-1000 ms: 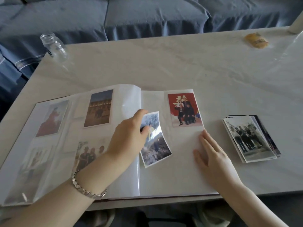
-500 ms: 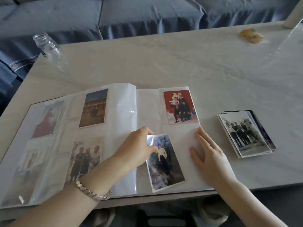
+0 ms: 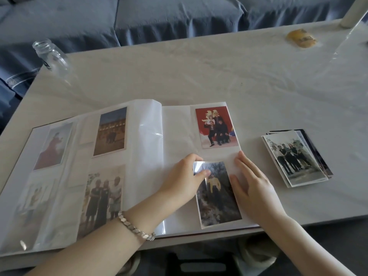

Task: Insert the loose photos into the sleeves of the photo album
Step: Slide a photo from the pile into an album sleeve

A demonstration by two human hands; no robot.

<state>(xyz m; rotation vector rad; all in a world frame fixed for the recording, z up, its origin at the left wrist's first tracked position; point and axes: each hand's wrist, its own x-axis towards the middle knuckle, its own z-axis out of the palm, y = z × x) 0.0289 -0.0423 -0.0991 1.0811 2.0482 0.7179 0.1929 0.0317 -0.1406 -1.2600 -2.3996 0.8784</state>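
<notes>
1. At the far left, a glass jar is standing near the edge of the table, well apart from the work.
2. The album is lying open along the near edge. Its left page is already showing several photos inside their sleeves.
3. The left hand, with a bracelet at the wrist, is pinching the upper left corner of a loose photo between the thumb and curled fingers.
4. That photo is lying slightly tilted over the lower sleeve of the right page. It is sitting just below a red photo that is already in the upper sleeve. I cannot tell whether any edge is inside the plastic yet.
5. The right hand is resting flat with its fingers straight and close together. It is pressing the page down just beside the photo's right edge.
6. The step in hand appears to be seating this photo in the lower right sleeve. The next move is likely calling for three things: squaring the photo with the sleeve, finding the opening, and sliding it in while the right hand is steadying the page.
7. Further right, a stack of loose photos is waiting on the table, apart from the album. Judging by that stack, plenty of the task is remaining.
</notes>
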